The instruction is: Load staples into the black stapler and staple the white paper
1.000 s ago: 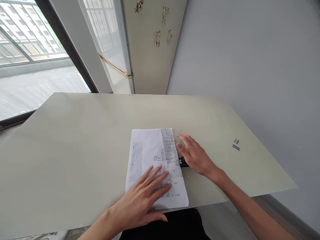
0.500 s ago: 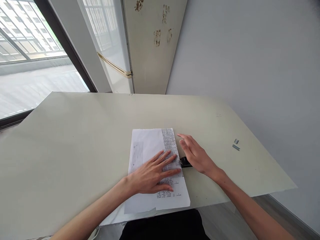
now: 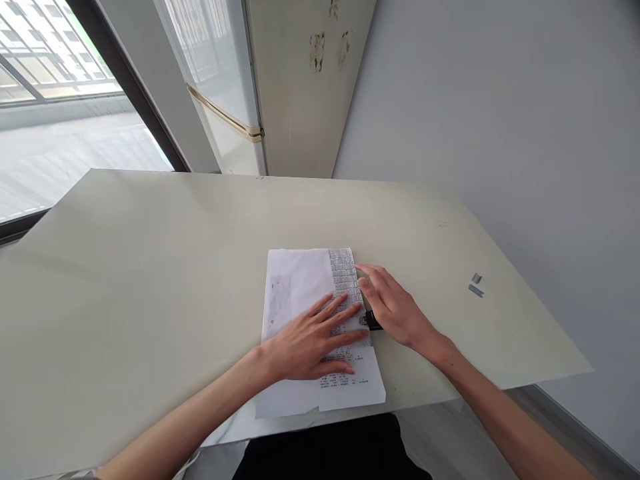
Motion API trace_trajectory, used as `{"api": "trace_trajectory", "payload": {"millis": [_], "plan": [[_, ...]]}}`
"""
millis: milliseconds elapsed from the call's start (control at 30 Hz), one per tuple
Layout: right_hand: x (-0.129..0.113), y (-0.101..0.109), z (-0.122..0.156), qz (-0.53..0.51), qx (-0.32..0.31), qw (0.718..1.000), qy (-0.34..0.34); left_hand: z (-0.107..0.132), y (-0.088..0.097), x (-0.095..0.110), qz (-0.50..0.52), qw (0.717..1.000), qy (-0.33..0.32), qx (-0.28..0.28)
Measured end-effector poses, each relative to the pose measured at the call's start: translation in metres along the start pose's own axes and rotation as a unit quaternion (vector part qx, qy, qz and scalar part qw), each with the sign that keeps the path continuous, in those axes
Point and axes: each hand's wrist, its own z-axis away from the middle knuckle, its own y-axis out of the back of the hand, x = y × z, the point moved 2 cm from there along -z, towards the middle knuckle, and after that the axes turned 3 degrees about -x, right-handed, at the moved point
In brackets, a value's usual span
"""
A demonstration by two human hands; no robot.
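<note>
My left hand (image 3: 317,340) lies flat with spread fingers on a small pile of white paper sheets (image 3: 300,273). The top sheet carries printed text and a band of dark grid-like lines along its right side. At that right edge sits a black stapler (image 3: 373,321), its front end at the paper margin. My right hand (image 3: 395,303) is over the stapler, covering most of its body. Its fingers reach out past the stapler, thumb apart, with the fingertips beside the upper right edge of the sheets. How the palm touches the stapler is hidden.
Two short grey strips (image 3: 477,285), looking like staples, lie on the right of the white table (image 3: 190,267). A fridge (image 3: 295,120) stands behind the table, a grey wall (image 3: 475,100) on the right, a window (image 3: 60,113) on the left.
The sheets have slid slightly right under my left hand, toward the stapler. My right hand stays over the stapler, its fingertips now closer to the paper. The view has tilted a little.
</note>
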Motion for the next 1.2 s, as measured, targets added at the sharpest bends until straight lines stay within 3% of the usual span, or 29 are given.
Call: {"api": "trace_trajectory", "payload": {"millis": [400,900,1200], "plan": [[-0.004,-0.005,0.000,0.062,-0.001,0.998,-0.002,-0.003,-0.003,0.002,0.002,1.000,-0.009,0.017],[-0.002,0.005,0.004,0.038,-0.011,0.998,-0.039,-0.003,-0.005,0.006,-0.021,1.000,-0.009,0.020],[-0.002,-0.004,0.003,0.110,0.023,0.994,-0.002,-0.004,-0.007,0.007,-0.019,0.999,-0.009,0.027]]}}
